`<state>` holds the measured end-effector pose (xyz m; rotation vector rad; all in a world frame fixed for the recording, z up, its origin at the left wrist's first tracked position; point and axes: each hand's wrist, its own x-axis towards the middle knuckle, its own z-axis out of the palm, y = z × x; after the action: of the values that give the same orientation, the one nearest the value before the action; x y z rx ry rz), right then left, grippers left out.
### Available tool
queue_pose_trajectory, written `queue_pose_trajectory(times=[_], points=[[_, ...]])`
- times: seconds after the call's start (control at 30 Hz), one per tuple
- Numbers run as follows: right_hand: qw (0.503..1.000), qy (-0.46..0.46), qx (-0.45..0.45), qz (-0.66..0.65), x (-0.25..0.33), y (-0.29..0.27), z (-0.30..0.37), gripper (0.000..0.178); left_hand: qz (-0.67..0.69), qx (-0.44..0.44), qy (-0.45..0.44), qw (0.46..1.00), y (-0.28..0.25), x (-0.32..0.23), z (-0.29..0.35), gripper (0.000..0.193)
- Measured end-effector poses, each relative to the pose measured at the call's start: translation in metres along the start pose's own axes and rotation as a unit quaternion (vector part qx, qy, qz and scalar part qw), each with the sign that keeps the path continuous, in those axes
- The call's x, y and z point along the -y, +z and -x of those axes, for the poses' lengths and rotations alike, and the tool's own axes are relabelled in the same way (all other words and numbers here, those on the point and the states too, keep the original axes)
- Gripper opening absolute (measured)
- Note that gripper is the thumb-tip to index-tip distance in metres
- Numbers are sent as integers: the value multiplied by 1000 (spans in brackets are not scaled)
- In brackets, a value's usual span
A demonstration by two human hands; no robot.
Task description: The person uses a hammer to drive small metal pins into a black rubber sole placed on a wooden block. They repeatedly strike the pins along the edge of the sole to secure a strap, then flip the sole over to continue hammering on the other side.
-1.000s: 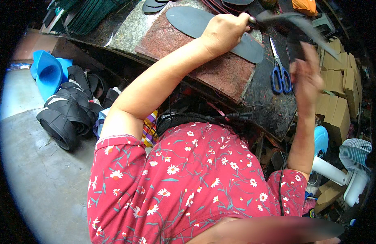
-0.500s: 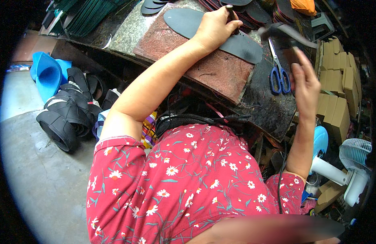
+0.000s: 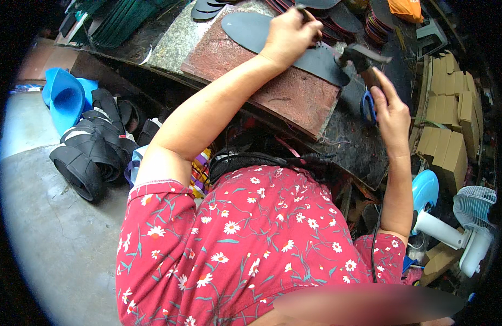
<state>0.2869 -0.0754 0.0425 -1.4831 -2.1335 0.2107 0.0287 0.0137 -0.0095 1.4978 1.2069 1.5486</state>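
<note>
My left hand (image 3: 286, 39) is closed around a short dark punch (image 3: 301, 8), held upright on a dark grey sole-shaped sheet (image 3: 245, 31). Small holes show in the sheet just right of that hand. Beneath the sheet is a worn reddish-brown board (image 3: 291, 100). My right hand (image 3: 393, 117) grips the handle of a hammer (image 3: 363, 56), whose metal head is beside the sheet's right end, apart from the punch. Scissors with blue handles (image 3: 367, 108) lie on the bench under the right hand, partly hidden by it.
Stacks of dark cut sheets (image 3: 376, 27) stand along the bench's far side, with an orange bag (image 3: 405, 9) behind. Cardboard boxes (image 3: 446, 92) and a white-and-blue fan (image 3: 476, 217) are at the right. Rolled black material (image 3: 85, 157) lies on the floor at left.
My right hand has swung the hammer left and nearer the sheet, now covering part of the scissors. My left hand stays on the punch, its fingers shifted slightly.
</note>
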Motion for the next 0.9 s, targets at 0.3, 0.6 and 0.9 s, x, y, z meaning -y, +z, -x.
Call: queue_pose_trajectory(times=[0.3, 0.6, 0.9], points=[[989, 129, 70, -1, -4, 3, 6, 39, -75, 15, 2, 997, -36, 9, -2, 15], [954, 126, 18, -273, 21, -29, -11, 39, -43, 15, -22, 999, -33, 6, -2, 18], [971, 19, -13, -237, 35, -13, -28, 40, -335, 54, 300, 891, -16, -13, 10, 19]])
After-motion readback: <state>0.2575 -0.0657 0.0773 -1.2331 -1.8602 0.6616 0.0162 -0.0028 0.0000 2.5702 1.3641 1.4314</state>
